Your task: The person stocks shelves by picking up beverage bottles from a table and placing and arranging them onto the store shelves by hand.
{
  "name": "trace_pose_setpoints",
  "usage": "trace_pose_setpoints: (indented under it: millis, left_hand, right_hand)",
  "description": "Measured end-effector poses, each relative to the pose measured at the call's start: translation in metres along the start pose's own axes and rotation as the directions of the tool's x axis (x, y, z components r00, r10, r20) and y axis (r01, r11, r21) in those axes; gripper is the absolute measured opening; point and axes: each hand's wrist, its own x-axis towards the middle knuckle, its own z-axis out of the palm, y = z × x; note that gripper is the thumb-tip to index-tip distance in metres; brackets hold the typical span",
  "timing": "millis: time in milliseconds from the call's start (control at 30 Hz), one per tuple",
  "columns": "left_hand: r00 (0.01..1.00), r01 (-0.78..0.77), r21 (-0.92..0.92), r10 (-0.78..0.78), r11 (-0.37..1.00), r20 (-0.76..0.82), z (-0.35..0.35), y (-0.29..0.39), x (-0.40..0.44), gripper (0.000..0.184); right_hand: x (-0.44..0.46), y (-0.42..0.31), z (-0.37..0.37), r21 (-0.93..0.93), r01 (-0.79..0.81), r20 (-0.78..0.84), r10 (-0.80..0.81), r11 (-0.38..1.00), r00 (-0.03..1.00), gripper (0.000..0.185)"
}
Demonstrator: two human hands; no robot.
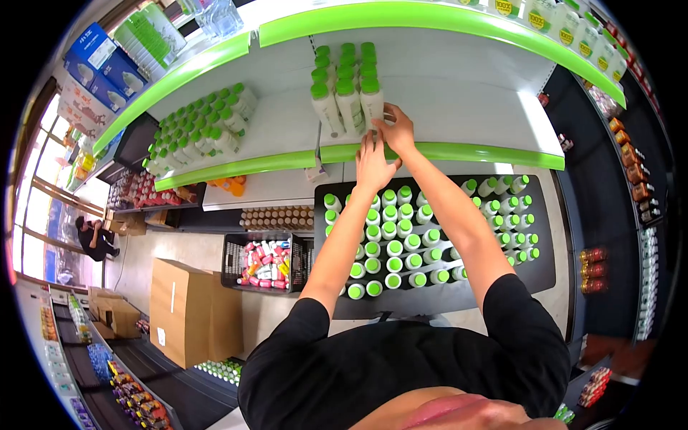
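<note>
A white bottle with a green cap (372, 100) stands at the front right of a small block of matching bottles (346, 100) on the shelf. Curled against this bottle's right side and lower front is my right hand (398, 131). My left hand (375, 170) reaches over the shelf's green front edge (459, 153), its fingers stretched towards the base of the same bottle. The fingertips of both hands come close together there, partly covering the bottle's foot. Below my forearms, many more green-capped bottles (394, 247) stand in rows on a dark board (473, 290).
More green-capped bottles (204, 125) fill the shelf's left section. An upper shelf (444, 11) overhangs the front. A black crate (231, 261) of small colourful bottles and a large cardboard box (183, 308) stand at left. A person (93, 236) is far left, by the windows.
</note>
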Motion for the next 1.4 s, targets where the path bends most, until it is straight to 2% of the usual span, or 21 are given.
trace_pose_setpoints:
  millis: [100, 133, 167, 200, 267, 300, 333, 367, 467, 533, 633, 667, 733, 800, 867, 900, 933, 1067, 1167, 1267, 1400]
  left_hand:
    - [0.996, -0.087, -0.072, 0.084, 0.994, -0.041, 0.004, -0.012, -0.017, 0.089]
    - [0.990, -0.131, -0.110, 0.124, 0.985, -0.069, -0.002, -0.011, -0.027, 0.086]
    - [0.997, -0.074, -0.319, 0.077, 0.945, -0.002, -0.006, -0.008, -0.047, 0.078]
    - [0.996, -0.006, -0.510, 0.049, 0.860, 0.071, -0.015, -0.001, -0.074, 0.070]
    - [0.946, 0.250, -0.834, 0.061, 0.491, 0.319, -0.009, -0.002, -0.139, 0.057]
    - [0.888, 0.307, -0.742, 0.102, 0.596, 0.449, -0.031, 0.013, -0.173, 0.048]
    - [0.845, 0.328, -0.784, 0.208, 0.528, 0.493, -0.033, 0.017, -0.210, 0.043]
    - [0.768, 0.510, -0.800, 0.251, 0.317, 0.589, -0.024, 0.015, -0.246, 0.042]
    - [0.471, 0.769, -0.527, 0.237, 0.362, 0.850, -0.007, 0.017, -0.319, 0.046]
    - [0.370, 0.787, -0.442, 0.244, 0.430, 0.896, 0.018, 0.026, -0.352, 0.046]
    - [0.301, 0.651, -0.489, 0.394, 0.581, 0.869, 0.029, 0.070, -0.348, 0.044]
    - [0.275, 0.604, -0.518, 0.452, 0.606, 0.849, 0.031, 0.087, -0.342, 0.043]
    - [0.176, 0.435, -0.545, 0.526, 0.717, 0.832, 0.033, 0.129, -0.317, 0.043]
    - [0.100, 0.115, -0.600, 0.592, 0.792, 0.800, 0.061, 0.162, -0.298, 0.043]
    - [0.152, -0.044, -0.668, 0.666, 0.743, 0.730, 0.064, 0.215, -0.286, 0.047]
    - [0.147, -0.071, -0.649, 0.652, 0.757, 0.744, 0.070, 0.240, -0.282, 0.046]
    - [0.146, -0.107, -0.637, 0.645, 0.764, 0.750, 0.079, 0.263, -0.283, 0.044]
    - [0.145, 0.126, -0.710, 0.695, 0.693, 0.704, 0.111, 0.344, -0.338, 0.039]
    - [-0.055, 0.133, -0.724, 0.735, 0.677, 0.676, 0.121, 0.392, -0.406, 0.036]
    - [-0.462, -0.019, -0.757, 0.666, 0.653, 0.586, 0.115, 0.435, -0.488, 0.039]
    - [-0.600, -0.068, -0.794, 0.611, 0.604, 0.516, 0.112, 0.460, -0.523, 0.039]
  right_hand:
    - [-0.004, 0.000, 0.000, -0.024, 0.080, -0.017, -0.081, 0.996, 0.997, 0.058]
    - [-0.012, 0.000, -0.002, 0.065, 0.053, -0.067, -0.048, 0.997, 0.997, 0.056]
    - [-0.026, 0.001, -0.005, 0.155, 0.031, -0.113, -0.014, 0.987, 0.993, 0.054]
    - [-0.041, 0.002, -0.009, 0.244, 0.019, -0.157, 0.020, 0.970, 0.987, 0.052]
    - [-0.089, 0.014, -0.033, 0.318, 0.082, -0.155, -0.033, 0.944, 0.987, 0.045]
    - [-0.124, 0.022, -0.051, 0.339, -0.042, -0.119, 0.087, 0.940, 0.989, 0.041]
    - [-0.166, 0.024, -0.068, 0.389, -0.111, -0.133, 0.176, 0.914, 0.975, 0.036]
    - [-0.209, 0.028, -0.087, 0.411, -0.173, -0.124, 0.243, 0.895, 0.962, 0.030]
    - [-0.341, 0.067, -0.152, 0.323, -0.311, -0.122, 0.365, 0.894, 0.923, 0.026]
    - [-0.400, 0.064, -0.215, 0.215, -0.431, -0.153, 0.466, 0.877, 0.872, 0.026]
    - [-0.438, 0.049, -0.310, 0.126, -0.304, -0.458, 0.327, 0.944, 0.827, 0.021]
    - [-0.438, 0.016, -0.343, 0.041, -0.286, -0.556, 0.260, 0.957, 0.789, 0.019]
    - [-0.433, -0.079, -0.385, 0.012, -0.076, -0.725, 0.061, 0.997, 0.686, 0.018]
    - [-0.449, -0.173, -0.414, -0.107, 0.135, -0.819, -0.164, 0.985, 0.549, 0.022]
    - [-0.480, -0.259, -0.433, -0.450, 0.425, -0.756, -0.589, 0.785, 0.287, 0.026]
    - [-0.504, -0.296, -0.443, -0.613, 0.460, -0.633, -0.748, 0.642, 0.200, 0.028]
    - [-0.532, -0.329, -0.448, -0.667, 0.538, -0.508, -0.843, 0.515, 0.177, 0.029]
    - [-0.640, -0.408, -0.451, -0.772, 0.523, -0.378, -0.923, 0.360, 0.077, 0.035]
    - [-0.694, -0.442, -0.449, -0.814, 0.445, -0.404, -0.914, 0.373, 0.028, 0.042]
    - [-0.752, -0.457, -0.447, -0.864, 0.313, -0.427, -0.904, 0.394, -0.041, 0.048]
    - [-0.774, -0.475, -0.446, -0.890, 0.196, -0.434, -0.896, 0.412, -0.089, 0.058]
